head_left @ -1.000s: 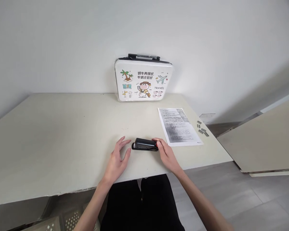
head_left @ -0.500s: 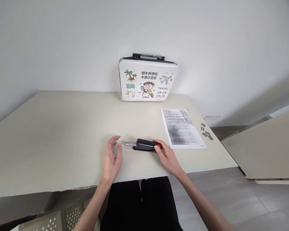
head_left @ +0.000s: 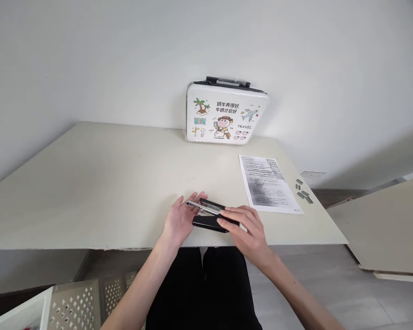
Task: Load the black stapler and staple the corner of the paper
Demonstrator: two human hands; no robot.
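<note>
My right hand is wrapped around the rear of a black stapler, holding it over the front part of the table. The stapler lies turned on its side and its parts are spread, with the silver staple tray showing between two black parts. Its front end points left, over the fingers of my left hand. That hand is palm up with fingers stretched out, partly behind the stapler. Whether the left fingers touch the tray I cannot tell.
A printed sheet of paper lies to the right of my hands. Several grey staple strips rest near the table's right edge. A white case with cartoon prints leans against the wall. Below left stands a perforated plastic basket.
My right hand has turned the stapler over, and its parts are spread wider. My left hand has moved right and rolled palm up under the stapler's front end. The view has shifted slightly.
</note>
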